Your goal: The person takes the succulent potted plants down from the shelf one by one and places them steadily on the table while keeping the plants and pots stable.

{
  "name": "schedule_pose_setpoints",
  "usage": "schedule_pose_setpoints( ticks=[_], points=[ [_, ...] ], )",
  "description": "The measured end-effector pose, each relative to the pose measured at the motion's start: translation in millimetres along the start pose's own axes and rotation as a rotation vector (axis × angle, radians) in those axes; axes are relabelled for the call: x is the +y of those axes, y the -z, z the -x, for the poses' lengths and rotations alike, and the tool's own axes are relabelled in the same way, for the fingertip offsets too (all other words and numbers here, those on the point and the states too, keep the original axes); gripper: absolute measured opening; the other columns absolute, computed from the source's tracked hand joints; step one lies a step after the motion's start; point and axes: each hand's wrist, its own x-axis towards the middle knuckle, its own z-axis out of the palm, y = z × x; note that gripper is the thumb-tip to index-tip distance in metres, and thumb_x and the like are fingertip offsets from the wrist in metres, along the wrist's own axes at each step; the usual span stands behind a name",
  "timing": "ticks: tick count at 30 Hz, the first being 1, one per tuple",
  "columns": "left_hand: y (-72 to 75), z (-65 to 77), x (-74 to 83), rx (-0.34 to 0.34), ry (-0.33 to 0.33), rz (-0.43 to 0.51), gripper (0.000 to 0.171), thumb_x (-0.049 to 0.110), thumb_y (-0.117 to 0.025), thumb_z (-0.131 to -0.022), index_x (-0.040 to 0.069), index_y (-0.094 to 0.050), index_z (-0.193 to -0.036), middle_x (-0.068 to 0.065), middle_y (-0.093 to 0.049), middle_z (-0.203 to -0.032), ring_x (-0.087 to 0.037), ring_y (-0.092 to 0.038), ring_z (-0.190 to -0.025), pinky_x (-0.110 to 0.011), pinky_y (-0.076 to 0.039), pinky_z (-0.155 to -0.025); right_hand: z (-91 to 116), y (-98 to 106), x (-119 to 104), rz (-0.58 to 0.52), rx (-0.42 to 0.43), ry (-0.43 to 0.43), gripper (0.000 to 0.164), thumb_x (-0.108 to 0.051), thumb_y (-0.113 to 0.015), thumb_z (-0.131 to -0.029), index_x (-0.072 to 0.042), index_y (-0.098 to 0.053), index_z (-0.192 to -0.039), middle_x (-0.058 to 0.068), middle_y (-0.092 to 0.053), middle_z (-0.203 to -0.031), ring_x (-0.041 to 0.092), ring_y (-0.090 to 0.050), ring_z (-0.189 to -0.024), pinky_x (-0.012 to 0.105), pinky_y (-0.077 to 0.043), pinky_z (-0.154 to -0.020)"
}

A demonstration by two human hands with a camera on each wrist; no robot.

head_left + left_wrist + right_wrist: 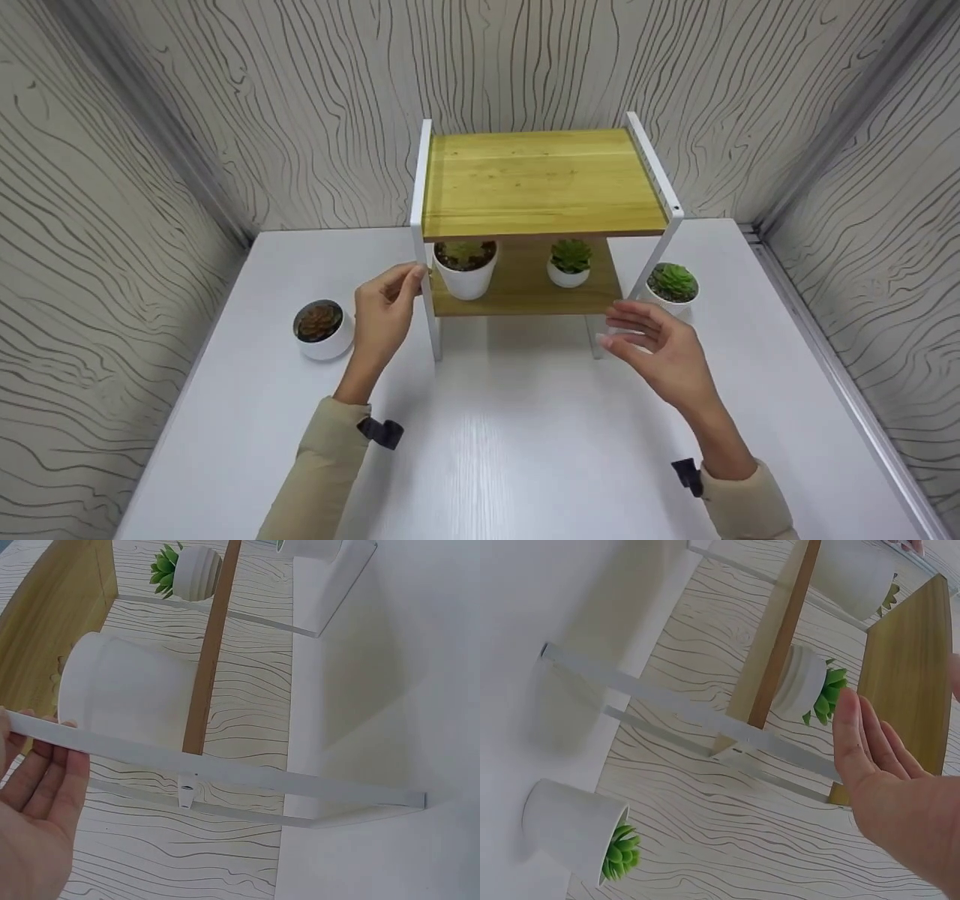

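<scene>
A two-tier shelf point(540, 180) with wooden boards and a white metal frame stands on the white table. My left hand point(386, 304) pinches its left front post point(135, 748) between the two boards. Beside the right front post point(795, 750), my right hand point(664, 356) is held with fingers straight and the thumb apart, nothing in it. On the lower board, a large white pot with a plant point(469, 281) stands at the left. A small ribbed pot with a green succulent point(570, 259) sits farther right on that board. The upper board is bare.
A white pot with a reddish-brown succulent point(319, 322) stands on the table left of my left hand. Another potted green succulent point(673, 283) stands right of the shelf, behind my right hand. Wood-grain patterned walls point(525, 67) enclose the table point(480, 450) at the back and sides.
</scene>
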Motion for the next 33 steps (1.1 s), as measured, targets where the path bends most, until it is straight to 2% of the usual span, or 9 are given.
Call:
schedule_pose_setpoints(
  ticks=[5, 8, 10, 16, 22, 27, 30, 33],
  points=[
    [-0.2, 0.3, 0.1, -0.005, 0.019, 0.005, 0.026, 0.028, -0.063, -0.107, 0.011, -0.079, -0.117, -0.008, -0.081, -0.113, -0.023, -0.079, -0.098, -0.040, -0.065, -0.094, 1.8, -12.4, -2.0, 0.015, 0.003, -0.054, 0.059, -0.017, -0.083, -0.091, 0.000, -0.060, -0.142, 0.019, -0.068, -0.138, 0.027, -0.069, -0.126, 0.011, -0.055, -0.097],
    [-0.8, 0.3, -0.2, -0.013, 0.030, 0.013, 0.026, 0.028, -0.063, -0.107, 0.011, -0.079, -0.118, -0.008, -0.081, -0.114, -0.023, -0.079, -0.100, -0.042, -0.064, -0.096, 1.4, -20.2, -3.0, 0.059, 0.030, -0.063, 0.060, -0.020, -0.084, -0.091, -0.001, -0.060, -0.143, 0.018, -0.069, -0.136, 0.032, -0.069, -0.126, 0.011, -0.055, -0.097],
    [-1.1, 0.4, -0.8, -0.014, 0.032, 0.017, 0.027, 0.028, -0.063, -0.107, 0.010, -0.079, -0.118, -0.008, -0.081, -0.114, -0.023, -0.079, -0.100, -0.042, -0.064, -0.096, 0.4, -25.9, -3.5, 0.101, 0.064, -0.059, 0.059, -0.019, -0.084, -0.091, 0.000, -0.061, -0.142, 0.018, -0.070, -0.134, 0.031, -0.070, -0.122, 0.016, -0.057, -0.099],
    [-0.9, 2.0, -1.6, 0.005, 0.032, 0.020, 0.024, 0.024, -0.064, -0.106, 0.009, -0.079, -0.118, -0.007, -0.081, -0.113, -0.023, -0.079, -0.100, -0.037, -0.065, -0.094, -6.2, -45.7, -6.2, 0.223, 0.158, -0.025, 0.057, -0.015, -0.085, -0.089, 0.004, -0.063, -0.138, 0.021, -0.072, -0.129, 0.034, -0.073, -0.115, 0.045, -0.059, -0.104],
    [-1.0, 2.3, -0.8, 0.009, 0.034, 0.035, 0.023, 0.024, -0.064, -0.106, 0.010, -0.079, -0.117, -0.007, -0.080, -0.113, -0.021, -0.079, -0.099, -0.032, -0.064, -0.094, -18.2, -59.7, -10.5, 0.298, 0.221, 0.030, 0.055, -0.014, -0.086, -0.088, 0.007, -0.064, -0.134, 0.027, -0.072, -0.129, 0.041, -0.073, -0.115, 0.052, -0.060, -0.102],
    [-1.9, 3.1, -1.1, 0.014, 0.024, 0.031, 0.023, 0.023, -0.064, -0.106, 0.009, -0.079, -0.117, -0.008, -0.081, -0.112, -0.022, -0.079, -0.099, -0.033, -0.064, -0.093, -28.4, -66.2, -16.0, 0.297, 0.247, -0.002, 0.057, -0.020, -0.086, -0.088, 0.008, -0.064, -0.132, 0.028, -0.070, -0.130, 0.042, -0.071, -0.117, 0.056, -0.059, -0.102],
    [-2.1, 3.5, -1.2, 0.022, 0.014, 0.027, 0.023, 0.022, -0.065, -0.106, 0.008, -0.079, -0.116, -0.009, -0.081, -0.111, -0.023, -0.079, -0.097, -0.037, -0.065, -0.092, -35.2, -68.3, -20.3, 0.325, 0.264, -0.016, 0.056, -0.023, -0.086, -0.088, 0.009, -0.065, -0.128, 0.029, -0.071, -0.124, 0.041, -0.069, -0.110, 0.054, -0.060, -0.094],
    [-2.3, 3.2, -1.7, 0.028, 0.009, 0.025, 0.023, 0.022, -0.065, -0.106, 0.007, -0.079, -0.115, -0.009, -0.081, -0.109, -0.022, -0.079, -0.094, -0.037, -0.065, -0.091, -42.4, -69.3, -25.5, 0.375, 0.278, -0.028, 0.053, -0.023, -0.084, -0.089, 0.011, -0.065, -0.124, 0.025, -0.069, -0.103, 0.034, -0.064, -0.089, 0.044, -0.055, -0.074]
  ],
)
